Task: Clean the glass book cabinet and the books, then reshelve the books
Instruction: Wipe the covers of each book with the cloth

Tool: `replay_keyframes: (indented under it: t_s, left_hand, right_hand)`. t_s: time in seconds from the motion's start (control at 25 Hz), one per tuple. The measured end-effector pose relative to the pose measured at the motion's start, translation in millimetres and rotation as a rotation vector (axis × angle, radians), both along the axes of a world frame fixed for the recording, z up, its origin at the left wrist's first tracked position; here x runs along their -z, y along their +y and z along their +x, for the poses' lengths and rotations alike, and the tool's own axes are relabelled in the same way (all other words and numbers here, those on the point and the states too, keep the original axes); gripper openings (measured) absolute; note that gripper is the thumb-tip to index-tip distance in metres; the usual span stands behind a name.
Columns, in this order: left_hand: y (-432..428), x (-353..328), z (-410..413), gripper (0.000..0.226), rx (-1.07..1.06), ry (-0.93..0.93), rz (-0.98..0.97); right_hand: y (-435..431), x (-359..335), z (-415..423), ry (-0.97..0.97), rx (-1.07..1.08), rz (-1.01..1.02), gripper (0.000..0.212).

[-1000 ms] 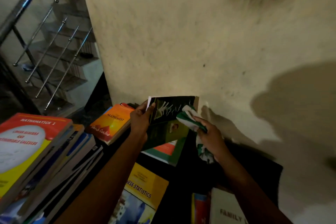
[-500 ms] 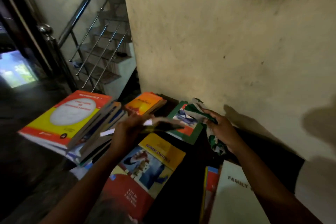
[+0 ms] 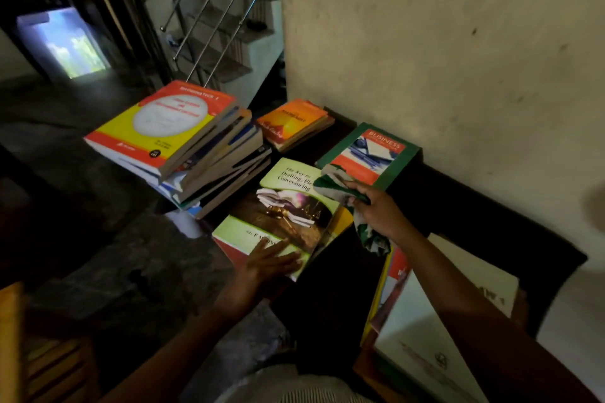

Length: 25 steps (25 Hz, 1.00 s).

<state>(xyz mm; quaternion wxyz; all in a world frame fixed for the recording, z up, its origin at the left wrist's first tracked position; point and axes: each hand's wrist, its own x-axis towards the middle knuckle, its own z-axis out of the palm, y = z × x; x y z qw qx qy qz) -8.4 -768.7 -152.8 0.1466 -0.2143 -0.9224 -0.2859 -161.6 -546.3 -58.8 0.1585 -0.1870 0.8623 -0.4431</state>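
A green-and-brown law book [image 3: 294, 206] titled "Drafting, Pleading, Conveyancing" lies flat on a dark surface [image 3: 458, 199], on top of another book. My left hand [image 3: 268, 263] rests on its near corner with straight fingers. My right hand [image 3: 376, 213] grips a green-and-white cloth [image 3: 337, 188] just above the book's far right edge, part of the cloth hanging below the hand. A green "Business" book [image 3: 373, 154] lies behind it by the wall. No glass cabinet is in view.
A tall leaning stack of books topped by a red-and-yellow mathematics book [image 3: 170, 127] stands at the left. An orange book [image 3: 294, 123] lies behind it. A white book [image 3: 435, 321] and a red one lie at the right. A staircase railing [image 3: 209, 20] rises behind.
My left hand has laid the dark book down flat on the statistics book and now rests on it. My right hand with the cloth has stayed beside the green book. The view swung left.
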Motion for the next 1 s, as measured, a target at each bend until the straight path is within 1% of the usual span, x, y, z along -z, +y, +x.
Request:
replay_keyframes:
  t_s: [0.08,0.2,0.36,0.4,0.48,0.52,0.56,0.6,0.68,0.8,0.84,0.92,0.96,1.0]
  left_hand:
    - [-2.9,9.8,6.7,0.033,0.039,-0.005,-0.049]
    - [-14.8,13.2,14.2,0.035,0.053,-0.056,-0.044]
    - [-30.2,-9.9,20.5,0.035,0.159,-0.058,-0.135]
    - [-32.5,-21.9,13.2,0.035,0.136,-0.093,-0.102]
    - [-29.5,-51.0,-21.5,0.033,0.013,-0.193,0.111]
    - [-25.7,-63.6,-49.4,0.036,-0.044,-0.214,0.205]
    - [-18.7,-74.4,-83.6,0.04,-0.093,-0.219,0.242]
    - [-10.3,-80.2,-121.7,0.043,-0.129,-0.232,0.239]
    - [13.0,-85.5,-197.4,0.045,-0.194,-0.312,0.16]
    - [39.0,-66.6,-280.9,0.05,-0.31,-0.575,0.089]
    - [42.8,-55.3,-296.8,0.056,-0.339,-0.659,0.027]
    - [41.1,-34.0,-314.4,0.075,-0.414,-0.771,-0.177]
    - [38.5,-24.3,-318.5,0.081,-0.462,-0.789,-0.233]
    - [35.0,-17.1,-319.9,0.085,-0.509,-0.815,-0.241]
  right_hand:
    - [-4.0,2.6,2.0,-0.008,-0.023,0.003,0.039]
    - [-8.0,6.1,6.6,-0.05,-0.046,-0.013,0.04]
    - [-3.2,9.3,2.1,-0.039,-0.026,-0.034,0.039]
    - [-0.6,10.2,-2.8,-0.034,-0.01,-0.034,0.039]
    - [3.9,9.7,-15.5,-0.022,0.043,-0.033,0.038]
    - [6.0,8.7,-23.3,-0.015,0.092,-0.034,0.038]
    - [8.4,7.9,-32.3,-0.008,0.164,-0.041,0.038]
    - [11.4,6.8,-40.8,0.003,0.241,-0.051,0.038]
    - [18.5,4.8,-59.7,0.026,0.373,-0.068,0.038]
    - [29.4,6.5,-90.4,0.053,0.478,-0.055,0.039]
    - [32.6,8.5,-100.2,0.052,0.505,-0.044,0.039]
    - [38.5,17.3,-121.9,0.09,0.55,-0.001,0.039]
    - [40.5,24.1,-134.7,0.128,0.56,0.027,0.039]
    - [41.7,32.5,-147.7,0.165,0.552,0.056,0.038]
